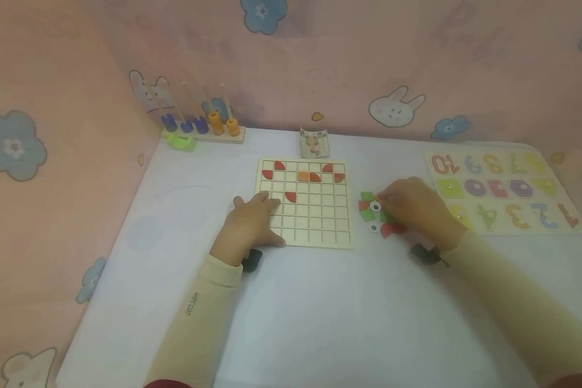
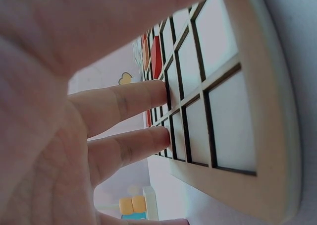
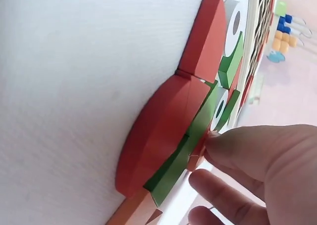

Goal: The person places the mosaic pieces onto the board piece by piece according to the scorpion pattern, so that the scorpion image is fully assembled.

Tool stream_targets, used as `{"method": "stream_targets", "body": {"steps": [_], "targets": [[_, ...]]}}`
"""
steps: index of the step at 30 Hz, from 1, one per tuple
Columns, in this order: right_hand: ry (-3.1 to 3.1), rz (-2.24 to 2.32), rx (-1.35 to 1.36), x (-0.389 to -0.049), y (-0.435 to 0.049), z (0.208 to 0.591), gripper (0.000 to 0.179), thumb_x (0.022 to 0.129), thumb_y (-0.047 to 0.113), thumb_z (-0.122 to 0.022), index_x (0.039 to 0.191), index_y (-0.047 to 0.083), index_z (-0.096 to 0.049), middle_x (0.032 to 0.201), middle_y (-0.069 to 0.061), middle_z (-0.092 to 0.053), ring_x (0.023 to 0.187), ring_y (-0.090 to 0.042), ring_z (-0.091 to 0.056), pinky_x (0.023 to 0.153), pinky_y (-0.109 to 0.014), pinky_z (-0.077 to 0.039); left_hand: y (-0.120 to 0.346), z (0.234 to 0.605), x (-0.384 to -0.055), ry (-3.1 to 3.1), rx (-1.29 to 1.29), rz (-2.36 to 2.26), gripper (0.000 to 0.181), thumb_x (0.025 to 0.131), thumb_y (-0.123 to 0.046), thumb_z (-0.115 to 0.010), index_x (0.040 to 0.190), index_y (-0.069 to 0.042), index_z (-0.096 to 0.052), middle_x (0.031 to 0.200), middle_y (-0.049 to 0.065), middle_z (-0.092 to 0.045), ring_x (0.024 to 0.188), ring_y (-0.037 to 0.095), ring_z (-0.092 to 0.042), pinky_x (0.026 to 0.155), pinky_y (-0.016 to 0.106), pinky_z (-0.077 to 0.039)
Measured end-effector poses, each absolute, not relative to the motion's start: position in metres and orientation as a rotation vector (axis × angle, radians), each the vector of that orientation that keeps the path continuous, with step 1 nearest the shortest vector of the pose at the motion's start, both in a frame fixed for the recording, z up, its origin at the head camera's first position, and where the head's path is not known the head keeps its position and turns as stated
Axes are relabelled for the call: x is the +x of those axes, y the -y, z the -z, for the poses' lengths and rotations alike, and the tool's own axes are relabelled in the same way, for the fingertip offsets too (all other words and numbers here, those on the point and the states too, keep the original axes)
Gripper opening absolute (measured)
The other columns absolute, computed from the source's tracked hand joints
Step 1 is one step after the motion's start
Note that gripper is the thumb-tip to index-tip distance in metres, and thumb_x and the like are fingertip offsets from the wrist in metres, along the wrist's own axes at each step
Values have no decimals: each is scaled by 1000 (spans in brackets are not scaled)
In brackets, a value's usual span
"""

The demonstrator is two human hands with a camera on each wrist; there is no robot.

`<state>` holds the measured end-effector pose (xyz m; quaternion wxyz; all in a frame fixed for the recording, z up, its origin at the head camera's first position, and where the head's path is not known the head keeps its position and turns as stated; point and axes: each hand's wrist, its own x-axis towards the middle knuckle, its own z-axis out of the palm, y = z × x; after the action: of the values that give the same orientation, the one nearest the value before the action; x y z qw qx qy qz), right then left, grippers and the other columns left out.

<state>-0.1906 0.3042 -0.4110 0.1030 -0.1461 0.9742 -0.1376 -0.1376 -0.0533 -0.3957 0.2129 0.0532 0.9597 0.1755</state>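
Pale wood, by the look of it, made up the gridded board [image 1: 315,222] that lay at the middle of the white bench [image 1: 291,312]. Its recessed cells held seven pieces: six red quarter-rounds [image 1: 290,197] and one orange square [image 1: 303,176], all but one of them in the two far rows. The left hand [image 1: 249,222] rested over the board's left side, fingers spread apart and gripping nothing, two fingertips touching the grid. The right hand [image 1: 419,207] was down at a cluster of loose pieces [image 1: 364,206] just right of the board, its thumb against an orange-red piece [image 3: 194,161]; whether the fingers had closed on it I could not tell. The two hands were well apart from each other.

The step in hand looked like choosing a piece from the cluster while the left hand steadied the board. I judged that the next move called for a clean pinch, a lift that left the neighbours undisturbed, and a turn to suit a cell.

In the cluster I counted two white eye pieces [image 1: 374,228]; the green pieces [image 1: 367,215] and red pieces [image 1: 387,230] were partly hidden, so their number was unsure. Beyond the board's far edge was one creased card [image 1: 314,145]. At the far left one abacus [image 1: 225,138] had five pegs, three with blue beads [image 1: 201,125] and two with orange beads [image 1: 232,127], and one number board [image 1: 501,215] lay at the right
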Motion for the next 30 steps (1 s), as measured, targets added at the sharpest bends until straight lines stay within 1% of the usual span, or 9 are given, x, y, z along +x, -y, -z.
{"method": "stream_targets", "body": {"steps": [3,4,6,8,10,11,19,25,30], "targets": [[-2930,325,-486,-192,-304,413,29,105,26,-66,116,2,-78,87,-7,-70,88,-31,-56,91,-52,-49,54,396,-138,-2659,148,-484,98,74,-42,-98,158,-22,-52,171,7,-34,125,45,-41,90,48,-49],[-2941,311,-492,-192,-304,413,30,105,27,-65,116,3,-79,87,-7,-71,88,-32,-57,91,-52,-49,54,396,-138,-2658,150,-484,98,74,-42,-98,159,-22,-52,171,7,-33,125,45,-41,90,48,-49],[-2957,305,-493,-193,-305,414,30,105,28,-65,116,3,-79,91,-11,-74,93,-34,-61,94,-54,-48,54,396,-138,-2658,146,-486,98,74,-42,-98,159,-22,-52,171,7,-34,124,45,-41,90,47,-49],[-2964,313,-478,-192,-305,415,31,105,28,-66,118,3,-79,100,-15,-77,101,-37,-64,98,-57,-48,54,396,-138,-2658,144,-488,98,74,-42,-98,159,-22,-52,171,7,-34,124,44,-41,89,46,-49],[-2968,345,-461,-191,-305,416,32,105,28,-67,122,2,-77,115,-19,-76,112,-39,-63,106,-59,-44,54,395,-138,-2657,143,-489,98,74,-41,-98,159,-22,-52,171,7,-34,124,44,-41,89,46,-49],[-2969,347,-460,-190,-305,416,33,105,28,-67,122,2,-77,116,-20,-76,114,-40,-62,106,-59,-44,54,395,-138,-2656,142,-488,98,74,-41,-98,159,-22,-52,171,7,-34,124,44,-41,89,46,-49],[-2979,325,-459,-187,-302,414,31,105,24,-68,123,1,-77,118,-22,-75,118,-42,-61,107,-59,-44,54,394,-138,-2652,141,-489,98,75,-41,-98,159,-22,-52,171,8,-34,128,47,-40,93,49,-49],[-2987,270,-496,-189,-302,416,29,102,21,-70,121,-1,-77,117,-22,-75,115,-41,-65,104,-57,-48,54,394,-138,-2660,136,-498,98,74,-41,-98,158,-22,-53,170,8,-34,127,46,-40,91,48,-49],[-2969,315,-415,-192,-302,416,30,102,22,-69,121,-1,-77,119,-22,-75,119,-42,-64,105,-56,-47,54,395,-137,-2665,134,-505,98,73,-41,-98,158,-22,-53,170,7,-35,124,44,-41,89,46,-49]]}}
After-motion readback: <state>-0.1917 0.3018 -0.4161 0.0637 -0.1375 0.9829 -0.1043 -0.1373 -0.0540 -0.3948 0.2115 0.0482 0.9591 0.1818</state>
